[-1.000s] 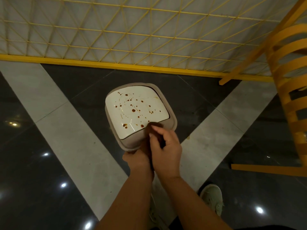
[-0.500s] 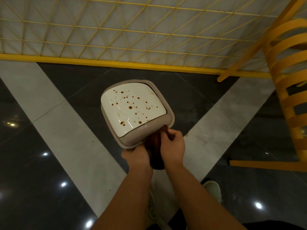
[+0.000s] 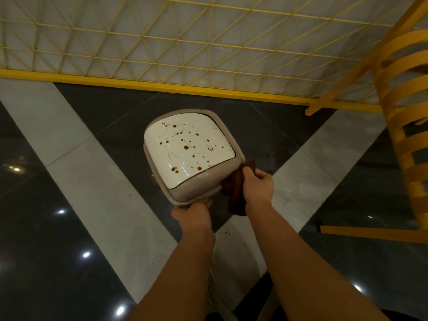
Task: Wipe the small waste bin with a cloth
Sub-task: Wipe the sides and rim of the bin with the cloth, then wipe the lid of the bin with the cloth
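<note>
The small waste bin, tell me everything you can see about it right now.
The small waste bin is squarish with rounded corners, a beige plastic-looking body and a glossy white lid that is closed and spattered with brown drops. It sits on the dark floor tiles, seen from above. The left hand grips its near rim, and the right hand presses a brown cloth against its near right side.

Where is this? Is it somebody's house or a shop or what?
Hard to say for sure, but it looks more like an indoor public place, perhaps a café or play area, than a home. The floor is shiny dark and pale tile, a yellow mesh fence runs along it, and a yellow slatted chair stands nearby.
</note>
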{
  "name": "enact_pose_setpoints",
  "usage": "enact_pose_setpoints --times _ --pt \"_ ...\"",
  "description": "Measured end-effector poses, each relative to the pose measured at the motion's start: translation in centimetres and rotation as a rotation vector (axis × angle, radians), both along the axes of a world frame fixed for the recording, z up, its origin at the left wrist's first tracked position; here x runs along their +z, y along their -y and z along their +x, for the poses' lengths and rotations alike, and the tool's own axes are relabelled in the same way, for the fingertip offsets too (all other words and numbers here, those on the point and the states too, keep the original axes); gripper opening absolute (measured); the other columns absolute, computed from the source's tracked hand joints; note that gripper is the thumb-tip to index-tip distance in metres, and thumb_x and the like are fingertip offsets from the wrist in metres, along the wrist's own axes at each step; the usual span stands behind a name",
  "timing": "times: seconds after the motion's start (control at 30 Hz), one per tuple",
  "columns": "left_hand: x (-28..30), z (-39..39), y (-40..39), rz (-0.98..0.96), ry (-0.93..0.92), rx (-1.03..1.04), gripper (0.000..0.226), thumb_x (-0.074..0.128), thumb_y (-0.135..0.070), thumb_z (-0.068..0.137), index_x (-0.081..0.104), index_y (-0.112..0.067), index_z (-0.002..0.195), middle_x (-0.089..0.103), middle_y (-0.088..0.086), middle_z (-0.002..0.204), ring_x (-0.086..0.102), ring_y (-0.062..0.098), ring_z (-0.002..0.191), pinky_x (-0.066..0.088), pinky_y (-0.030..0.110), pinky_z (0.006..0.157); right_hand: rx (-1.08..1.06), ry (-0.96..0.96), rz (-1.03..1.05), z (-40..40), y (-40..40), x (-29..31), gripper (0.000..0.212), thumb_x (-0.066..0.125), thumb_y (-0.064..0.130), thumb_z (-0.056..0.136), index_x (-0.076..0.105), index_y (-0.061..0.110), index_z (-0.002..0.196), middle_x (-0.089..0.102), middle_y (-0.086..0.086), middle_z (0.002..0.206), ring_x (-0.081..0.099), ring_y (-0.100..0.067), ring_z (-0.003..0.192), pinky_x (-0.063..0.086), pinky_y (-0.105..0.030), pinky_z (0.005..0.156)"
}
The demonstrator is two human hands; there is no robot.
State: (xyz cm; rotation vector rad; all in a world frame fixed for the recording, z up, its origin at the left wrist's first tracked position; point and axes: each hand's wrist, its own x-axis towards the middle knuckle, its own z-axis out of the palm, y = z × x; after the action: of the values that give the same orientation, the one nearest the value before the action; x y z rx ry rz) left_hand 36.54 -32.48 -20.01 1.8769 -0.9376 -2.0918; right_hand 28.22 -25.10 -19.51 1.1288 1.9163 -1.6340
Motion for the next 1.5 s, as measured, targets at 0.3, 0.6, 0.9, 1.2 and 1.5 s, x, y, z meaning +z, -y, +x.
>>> enact_pose_setpoints --times 0.3,0.6,0.9,1.2,1.5 --pt "-0.7 -0.3 0.3 0.053 0.041 -0.027 0.029 0.056 -0.004 0.091 0.061 -0.014 0.118 0.068 0.01 0.105 0.066 0.028 0.095 0.058 0.043 0.078 0.145 -0.032 -0.031 4.2 1.4 -0.7 0.024 0.061 0.024 0.087 0.05 0.018 0.108 0.057 0.0 0.099 0.055 -0.012 0.083 0.043 -0.025 0.068" --pt "-0.6 0.3 -2.0 0.281 -0.06 -0.121 0.032 0.052 -0.015 0.095 0.06 -0.019 0.125 0.067 0.015 0.12 0.063 0.036 0.111 0.047 0.057 0.099 0.182 -0.03 0.036 2.8 -0.5 -0.9 0.026 0.064 0.028 0.084 0.056 0.015 0.106 0.064 -0.006 0.098 0.062 -0.019 0.083 0.054 -0.035 0.074" --pt "0.7 2.4 1.0 0.02 0.195 -0.17 0.028 0.063 -0.013 0.087 0.059 -0.01 0.114 0.064 0.016 0.109 0.063 0.032 0.099 0.052 0.049 0.092 0.358 -0.377 0.225 1.6 -2.8 3.8 0.029 0.054 0.042 0.092 0.056 0.037 0.12 0.057 0.01 0.113 0.055 -0.012 0.101 0.051 -0.041 0.091" --pt "1.9 4.5 3.1 -0.045 0.033 -0.331 0.043 0.049 -0.012 0.095 0.048 -0.013 0.138 0.052 0.019 0.14 0.05 0.039 0.128 0.041 0.047 0.103 0.759 -0.596 0.385 0.0 -0.9 5.4 0.027 0.058 0.033 0.091 0.054 0.038 0.118 0.057 0.015 0.117 0.054 -0.006 0.106 0.05 -0.028 0.09" --pt "0.7 2.0 3.2 0.081 0.048 -0.107 0.036 0.052 -0.008 0.097 0.047 -0.023 0.129 0.061 0.009 0.11 0.062 0.028 0.104 0.055 0.039 0.081 0.969 -0.745 0.579 2.9 -0.4 4.3 0.034 0.055 0.038 0.091 0.058 0.034 0.125 0.054 0.01 0.118 0.05 -0.002 0.102 0.047 -0.021 0.09"
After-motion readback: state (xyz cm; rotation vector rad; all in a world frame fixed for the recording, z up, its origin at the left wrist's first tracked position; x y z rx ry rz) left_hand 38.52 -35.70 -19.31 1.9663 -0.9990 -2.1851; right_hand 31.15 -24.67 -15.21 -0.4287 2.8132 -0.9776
